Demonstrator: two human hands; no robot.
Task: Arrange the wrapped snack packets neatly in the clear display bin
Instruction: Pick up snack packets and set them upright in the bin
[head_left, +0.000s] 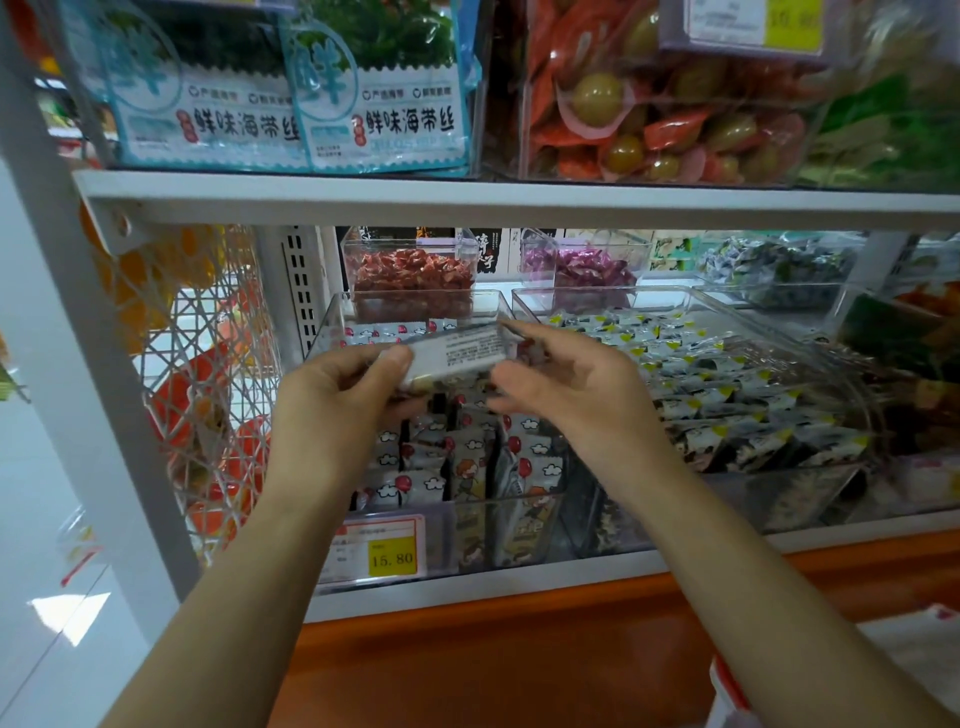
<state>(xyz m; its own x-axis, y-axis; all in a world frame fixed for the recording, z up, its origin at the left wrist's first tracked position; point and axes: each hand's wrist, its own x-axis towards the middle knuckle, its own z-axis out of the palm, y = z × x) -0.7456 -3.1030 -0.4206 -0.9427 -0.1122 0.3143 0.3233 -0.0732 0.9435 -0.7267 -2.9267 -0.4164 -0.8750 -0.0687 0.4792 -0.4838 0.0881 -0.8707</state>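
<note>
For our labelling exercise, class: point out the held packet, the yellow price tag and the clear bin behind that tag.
held packet (457, 351): head view, on its printed face.
yellow price tag (392, 558): head view, on the printed number.
clear bin (445, 538): head view, on its bare front wall.
</note>
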